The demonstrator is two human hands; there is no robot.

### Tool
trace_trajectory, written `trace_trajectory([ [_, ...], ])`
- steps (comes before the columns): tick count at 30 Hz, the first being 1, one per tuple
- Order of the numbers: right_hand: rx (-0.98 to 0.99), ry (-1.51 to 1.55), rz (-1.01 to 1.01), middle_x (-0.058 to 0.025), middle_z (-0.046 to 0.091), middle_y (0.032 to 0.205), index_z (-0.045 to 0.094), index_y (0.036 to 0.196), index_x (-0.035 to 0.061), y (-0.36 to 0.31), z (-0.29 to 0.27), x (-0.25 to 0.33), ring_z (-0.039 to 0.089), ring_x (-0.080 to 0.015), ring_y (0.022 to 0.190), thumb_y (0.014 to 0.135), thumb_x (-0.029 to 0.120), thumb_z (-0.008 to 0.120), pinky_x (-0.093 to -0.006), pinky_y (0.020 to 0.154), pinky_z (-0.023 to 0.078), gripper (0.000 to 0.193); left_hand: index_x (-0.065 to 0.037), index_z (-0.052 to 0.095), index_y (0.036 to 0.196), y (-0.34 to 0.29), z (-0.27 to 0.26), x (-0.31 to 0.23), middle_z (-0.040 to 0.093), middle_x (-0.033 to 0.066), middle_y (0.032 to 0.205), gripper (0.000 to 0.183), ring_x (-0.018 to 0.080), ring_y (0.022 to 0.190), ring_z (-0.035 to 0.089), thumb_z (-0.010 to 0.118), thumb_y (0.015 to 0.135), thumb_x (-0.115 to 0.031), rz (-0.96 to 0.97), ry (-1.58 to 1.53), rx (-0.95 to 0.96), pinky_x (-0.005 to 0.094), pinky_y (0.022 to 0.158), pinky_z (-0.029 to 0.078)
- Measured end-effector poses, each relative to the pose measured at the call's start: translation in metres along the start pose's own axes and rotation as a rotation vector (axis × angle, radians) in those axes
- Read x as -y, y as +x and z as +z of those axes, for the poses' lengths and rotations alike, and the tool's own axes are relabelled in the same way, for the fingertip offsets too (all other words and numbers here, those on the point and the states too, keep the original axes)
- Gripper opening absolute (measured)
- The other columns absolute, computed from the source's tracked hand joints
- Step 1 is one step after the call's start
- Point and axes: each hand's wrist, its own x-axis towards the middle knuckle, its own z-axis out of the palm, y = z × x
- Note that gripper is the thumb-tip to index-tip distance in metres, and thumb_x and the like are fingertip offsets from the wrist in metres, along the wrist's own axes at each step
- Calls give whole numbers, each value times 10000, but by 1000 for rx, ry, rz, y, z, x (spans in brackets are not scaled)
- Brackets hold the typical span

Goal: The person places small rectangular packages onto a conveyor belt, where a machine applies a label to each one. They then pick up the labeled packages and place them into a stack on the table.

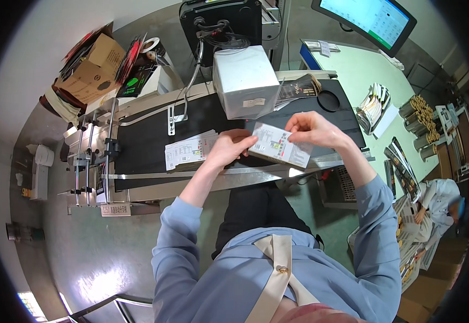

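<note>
Between my two hands is a stack of white printed packets point(278, 146), tilted over the front edge of a black conveyor belt point(151, 134). My left hand point(230, 147) is closed at the stack's left edge, thumb on top. My right hand point(316, 130) pinches the upper right part of it, fingers bent over the top packet. Left of my left hand, a fanned row of similar packets point(187, 151) lies on the belt, its right end partly covered by that hand. A metal rail point(186, 173) runs along the belt's near side.
A pale box-shaped housing point(247, 81) stands over the belt's far side, beside dark packets point(298, 90) and a black ring point(328, 100). Metal rods point(89, 161) rise at the left end. A green-white table point(374, 75) holds packet bundles point(373, 109). A co-worker point(440, 202) sits at right.
</note>
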Motion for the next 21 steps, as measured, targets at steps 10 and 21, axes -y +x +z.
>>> trace_trajectory([
  [10, -455, -80, -119, 0, 677, 840, 698, 1040, -7, 28, 7, -27, 604, -55, 773, 920, 109, 706, -250, 711, 512, 167, 80, 722, 956, 22, -52, 28, 664, 38, 724, 299, 67, 518, 552, 760, 932, -216, -80, -92, -189, 229, 459, 418],
  [21, -467, -177, -38, -17, 694, 895, 687, 1061, -18, 8, -5, -33, 602, -71, 779, 950, 123, 685, -262, 738, 514, 180, 51, 767, 990, 49, -90, 47, 715, 89, 744, 276, 135, 548, 637, 714, 927, -213, -129, 213, -339, 297, 530, 509],
])
